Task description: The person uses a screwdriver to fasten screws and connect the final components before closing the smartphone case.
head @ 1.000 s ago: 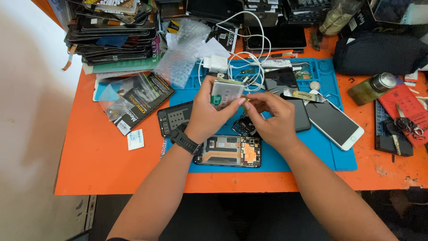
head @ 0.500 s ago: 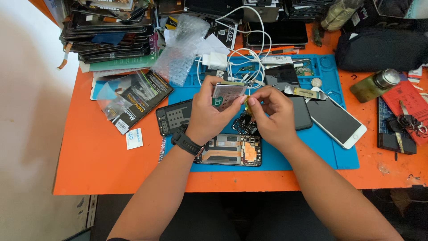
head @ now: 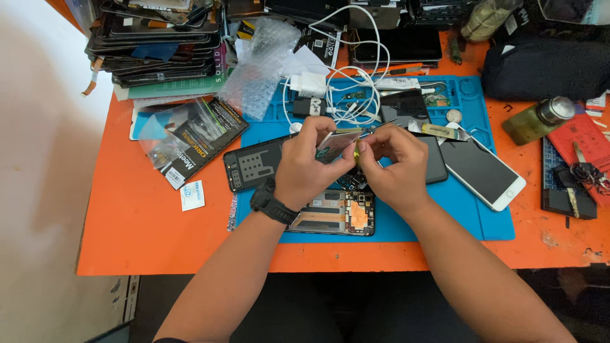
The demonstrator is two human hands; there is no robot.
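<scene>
— Head view, centre of the blue mat (head: 445,216): left hand (head: 308,162) closed around a small flat board-like part (head: 335,143), pinched by its edges between thumb and fingertips, tilted up toward the camera. Held that way, by the look of it, to keep the face readable and clear of fingers.

— And the right hand (head: 394,162)?

— Curled shut, fingertips pinched on something tiny and yellowish (head: 356,152) right at the part's edge. Touching the part or just beside it, hard to say. Both hands lifted just above the mat, over an opened phone body (head: 333,213) lying flat with its insides up. Close under the hands, likely for easy reach.

— Around that?

— Dark phone panel (head: 254,166) just left of the left wrist, black wristwatch (head: 272,202) on that wrist. White phone (head: 483,170) face up to the right. White charger and cables (head: 318,86) beyond the hands, stack of old screens (head: 159,41) at far left, small green bottle (head: 537,121) at far right, all on the orange table (head: 140,235).

— Against half a second back?

— Hands drawn closer together and slightly lower. Part then held more upright and higher in the left hand; now tipped flatter, right fingertips tighter against it. Table clutter unmoved.
</scene>
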